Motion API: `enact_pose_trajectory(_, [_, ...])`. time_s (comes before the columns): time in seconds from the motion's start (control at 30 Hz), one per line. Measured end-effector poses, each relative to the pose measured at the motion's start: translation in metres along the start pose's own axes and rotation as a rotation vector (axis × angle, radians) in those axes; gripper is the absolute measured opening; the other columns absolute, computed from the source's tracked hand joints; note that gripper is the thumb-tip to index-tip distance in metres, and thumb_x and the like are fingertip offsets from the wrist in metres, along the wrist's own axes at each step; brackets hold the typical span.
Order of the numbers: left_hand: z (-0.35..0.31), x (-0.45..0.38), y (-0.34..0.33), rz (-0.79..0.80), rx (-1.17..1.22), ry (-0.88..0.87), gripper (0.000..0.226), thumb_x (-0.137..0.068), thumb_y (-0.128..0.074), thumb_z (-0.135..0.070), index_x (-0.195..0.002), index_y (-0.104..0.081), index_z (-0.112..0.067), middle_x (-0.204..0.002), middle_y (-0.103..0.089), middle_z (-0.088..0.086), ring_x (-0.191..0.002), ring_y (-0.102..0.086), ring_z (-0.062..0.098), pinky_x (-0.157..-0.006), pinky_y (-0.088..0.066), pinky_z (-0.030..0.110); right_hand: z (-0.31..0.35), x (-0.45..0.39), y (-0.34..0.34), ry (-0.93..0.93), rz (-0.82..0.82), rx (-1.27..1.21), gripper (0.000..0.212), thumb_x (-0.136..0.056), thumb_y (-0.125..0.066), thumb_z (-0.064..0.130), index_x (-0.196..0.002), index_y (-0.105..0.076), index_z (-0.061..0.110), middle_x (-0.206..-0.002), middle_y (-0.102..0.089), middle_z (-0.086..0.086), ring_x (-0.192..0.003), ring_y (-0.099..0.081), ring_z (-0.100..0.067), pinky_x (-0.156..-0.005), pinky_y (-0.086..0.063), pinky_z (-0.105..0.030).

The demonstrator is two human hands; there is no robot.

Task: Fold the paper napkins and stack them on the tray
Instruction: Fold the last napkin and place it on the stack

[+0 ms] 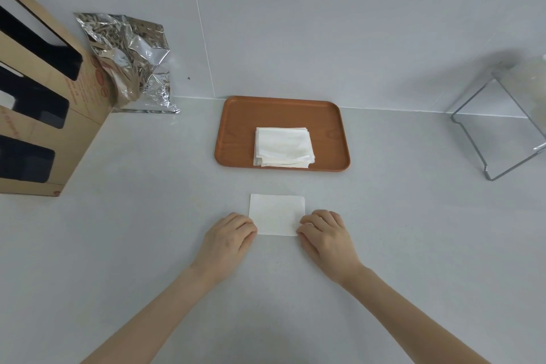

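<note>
A white paper napkin [276, 214], folded into a rectangle, lies flat on the grey counter in front of me. My left hand [227, 238] rests with curled fingers on its near left corner. My right hand [325, 233] pinches its near right corner with curled fingers. Behind the napkin stands an orange-brown tray [245, 115] against the wall. A stack of several folded white napkins [283, 146] sits in the tray's near middle.
A wooden knife block [44, 115] with black handles stands at the left. A crumpled silver foil bag [130, 62] leans on the wall beside it. A clear acrylic stand [499, 127] is at the right.
</note>
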State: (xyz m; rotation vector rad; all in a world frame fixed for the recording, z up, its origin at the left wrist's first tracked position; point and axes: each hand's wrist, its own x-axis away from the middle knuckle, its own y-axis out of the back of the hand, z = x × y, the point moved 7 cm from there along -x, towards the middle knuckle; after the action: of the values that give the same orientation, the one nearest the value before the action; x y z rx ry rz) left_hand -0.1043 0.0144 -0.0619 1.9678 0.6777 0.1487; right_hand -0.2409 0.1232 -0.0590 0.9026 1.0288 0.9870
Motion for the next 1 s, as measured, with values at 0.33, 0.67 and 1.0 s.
enact_pose_trajectory(0.33, [-0.005, -0.079, 0.078, 0.064, 0.505, 0.189, 0.020, -0.079, -0.063, -0.008, -0.067, -0.064, -0.024, -0.056, -0.064, -0.028, -0.060, -0.057, -0.004, -0.056, -0.039, 0.002, -0.021, -0.067, 0.076, -0.279, 0.083, -0.591, 0.014, -0.089, -0.051, 0.010, -0.084, -0.063, 0.016, -0.080, -0.062, 0.010, -0.078, -0.053, 0.008, -0.067, -0.037, -0.005])
enact_pose_trajectory(0.67, [0.035, -0.181, 0.076, 0.139, 0.640, 0.268, 0.009, -0.079, -0.064, -0.011, -0.075, -0.070, -0.016, -0.057, -0.070, -0.021, -0.062, -0.064, 0.001, -0.061, -0.046, 0.003, -0.079, -0.155, 0.065, -0.475, 0.196, -0.932, 0.014, -0.090, -0.050, 0.007, -0.087, -0.064, 0.008, -0.073, -0.060, 0.003, -0.054, -0.053, 0.002, -0.057, -0.044, -0.009])
enact_pose_trajectory(1.0, [0.072, -0.219, 0.030, 0.072, 0.345, 0.290, 0.010, -0.080, -0.061, -0.013, -0.084, -0.069, -0.009, -0.083, -0.069, 0.003, -0.074, -0.058, 0.008, -0.064, -0.039, 0.000, -0.129, -0.194, 0.001, -0.636, 0.132, -0.754, 0.021, -0.087, -0.052, 0.011, -0.073, -0.063, 0.022, -0.071, -0.059, 0.010, -0.067, -0.051, -0.007, -0.064, -0.040, -0.018])
